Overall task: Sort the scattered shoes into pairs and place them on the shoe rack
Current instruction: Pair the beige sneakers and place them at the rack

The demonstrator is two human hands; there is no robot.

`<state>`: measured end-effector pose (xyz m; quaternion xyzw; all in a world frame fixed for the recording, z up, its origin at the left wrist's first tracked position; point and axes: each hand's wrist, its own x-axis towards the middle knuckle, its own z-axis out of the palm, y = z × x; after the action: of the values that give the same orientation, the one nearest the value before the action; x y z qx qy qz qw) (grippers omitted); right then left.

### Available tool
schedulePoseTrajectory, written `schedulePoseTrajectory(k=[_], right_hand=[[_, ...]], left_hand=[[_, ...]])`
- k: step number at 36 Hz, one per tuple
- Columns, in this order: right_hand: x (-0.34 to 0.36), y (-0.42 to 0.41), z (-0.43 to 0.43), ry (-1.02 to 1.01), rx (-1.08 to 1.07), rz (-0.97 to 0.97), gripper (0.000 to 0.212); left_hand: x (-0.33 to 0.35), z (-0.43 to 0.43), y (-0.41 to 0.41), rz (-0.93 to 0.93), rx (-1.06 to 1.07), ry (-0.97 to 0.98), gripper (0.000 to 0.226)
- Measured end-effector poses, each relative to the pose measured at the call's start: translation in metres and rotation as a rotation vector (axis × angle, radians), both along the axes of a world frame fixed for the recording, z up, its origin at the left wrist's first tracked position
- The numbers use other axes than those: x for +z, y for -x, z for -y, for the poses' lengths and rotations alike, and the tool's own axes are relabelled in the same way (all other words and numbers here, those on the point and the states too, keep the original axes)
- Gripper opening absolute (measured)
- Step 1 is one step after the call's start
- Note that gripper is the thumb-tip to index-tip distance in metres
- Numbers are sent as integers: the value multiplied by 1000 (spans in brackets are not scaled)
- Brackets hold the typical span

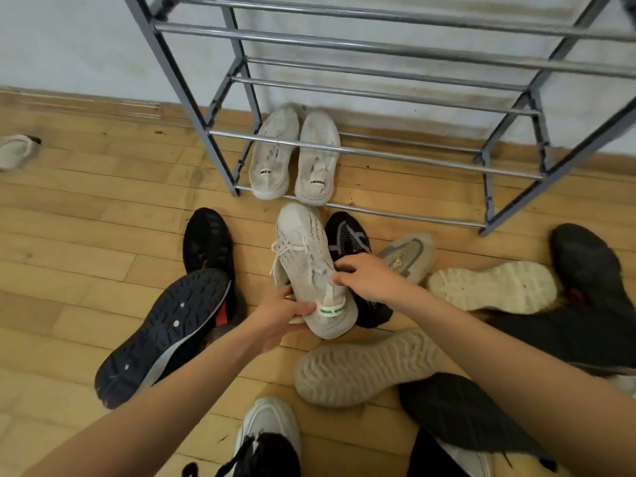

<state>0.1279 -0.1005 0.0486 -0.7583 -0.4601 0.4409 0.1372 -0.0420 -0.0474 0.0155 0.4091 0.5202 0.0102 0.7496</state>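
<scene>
Far left, I see one pale shoe cut off by the edge. Next comes one dark shoe lying sole-up, partly hiding a black shoe behind it. On the shoe rack, low down, two white shoes sit side by side. My left hand has its grip closed under the heel of one white laced shoe, and my right hand grips its side. To the right lie two pale soles facing up. The near shoes are cut off at the bottom.
</scene>
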Motion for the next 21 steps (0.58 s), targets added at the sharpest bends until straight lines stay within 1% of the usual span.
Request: schedulePoseTrajectory(k=[2,6,9,11,14,16,18,21], right_hand=[[6,-1,9,-33,-68,-32,32],[14,-9,25,-95,-205,-5,43],[12,-23,38,-100,-288,-36,36],[7,-33,47,-47,-339,-117,31],[5,-39,59,14,-473,-350,28],[5,-43,65,0,-582,-473,38],[4,-49,70,-27,-645,-536,49],[5,-58,79,-72,-618,-499,60]], left_hand=[[2,0,2,11,-23,-46,46],[8,-4,-5,22,-89,-114,52],[13,-4,-19,9,-129,-145,54],[18,0,-31,17,-153,-156,48],[23,7,-48,20,-179,-171,42],[25,10,-58,15,-194,-213,46],[27,11,-67,30,-217,-246,49],[33,14,-81,81,-244,-271,44]])
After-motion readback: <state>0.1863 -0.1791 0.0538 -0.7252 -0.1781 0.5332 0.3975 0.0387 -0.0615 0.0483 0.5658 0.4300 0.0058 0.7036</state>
